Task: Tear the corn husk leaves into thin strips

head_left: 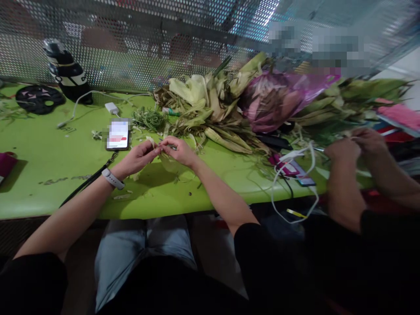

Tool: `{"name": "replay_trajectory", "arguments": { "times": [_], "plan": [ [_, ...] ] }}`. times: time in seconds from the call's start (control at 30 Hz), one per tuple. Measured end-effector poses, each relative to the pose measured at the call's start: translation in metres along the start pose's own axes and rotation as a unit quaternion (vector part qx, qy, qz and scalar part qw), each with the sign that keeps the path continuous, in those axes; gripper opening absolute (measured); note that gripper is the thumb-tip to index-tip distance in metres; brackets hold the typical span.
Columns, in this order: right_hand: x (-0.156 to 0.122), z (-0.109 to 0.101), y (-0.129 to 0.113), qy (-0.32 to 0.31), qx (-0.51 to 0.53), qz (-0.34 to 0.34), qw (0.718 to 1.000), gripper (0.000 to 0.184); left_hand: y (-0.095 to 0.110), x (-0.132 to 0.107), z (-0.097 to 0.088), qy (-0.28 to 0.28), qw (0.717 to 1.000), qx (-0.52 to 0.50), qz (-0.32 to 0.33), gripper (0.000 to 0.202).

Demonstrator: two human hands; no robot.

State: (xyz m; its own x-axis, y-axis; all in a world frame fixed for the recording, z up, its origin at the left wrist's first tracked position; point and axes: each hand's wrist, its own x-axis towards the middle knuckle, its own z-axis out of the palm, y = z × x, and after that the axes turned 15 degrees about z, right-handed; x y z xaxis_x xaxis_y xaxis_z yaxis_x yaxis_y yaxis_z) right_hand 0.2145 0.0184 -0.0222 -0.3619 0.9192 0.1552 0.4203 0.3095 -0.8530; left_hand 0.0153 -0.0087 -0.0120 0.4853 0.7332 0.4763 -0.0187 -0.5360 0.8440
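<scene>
My left hand [140,156], with a white watch [113,179] on its wrist, is closed in a pinch over the green table. Fingertip to fingertip with it, my right hand [177,150] pinches too. Between them is a pale corn husk piece [170,164] that hangs below the right fingers. How the fingers grip it is partly hidden. Beyond my hands lie a heap of dried corn husks [210,98] and a small pile of green shreds [148,119]. A lit phone [118,134] on a black strap lies just past my left hand.
A dark bottle [70,72], black mask [41,98] and white charger [112,108] with cable are at the back left. A pink plastic bag [274,98] sits among husks. Another phone [297,170] with looped white cable lies right, near a co-worker's hands [343,148]. Perforated metal panel [131,39] stands behind.
</scene>
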Motion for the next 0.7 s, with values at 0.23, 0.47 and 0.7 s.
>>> {"name": "replay_trajectory", "arguments": {
  "times": [0.23, 0.47, 0.7],
  "plan": [
    [-0.003, 0.005, -0.003, 0.076, -0.030, -0.045, 0.996, 0.049, -0.002, 0.000, -0.004, -0.041, 0.999, 0.033, -0.002, 0.022],
    [-0.002, 0.008, -0.001, 0.118, -0.061, -0.049, 0.990, 0.051, -0.004, -0.001, -0.006, -0.049, 0.998, 0.044, 0.003, 0.020],
    [-0.010, 0.005, -0.011, -0.005, 0.007, 0.073, 0.997, 0.056, -0.007, -0.003, 0.000, -0.104, 0.987, 0.122, -0.006, 0.028]
  ]
}}
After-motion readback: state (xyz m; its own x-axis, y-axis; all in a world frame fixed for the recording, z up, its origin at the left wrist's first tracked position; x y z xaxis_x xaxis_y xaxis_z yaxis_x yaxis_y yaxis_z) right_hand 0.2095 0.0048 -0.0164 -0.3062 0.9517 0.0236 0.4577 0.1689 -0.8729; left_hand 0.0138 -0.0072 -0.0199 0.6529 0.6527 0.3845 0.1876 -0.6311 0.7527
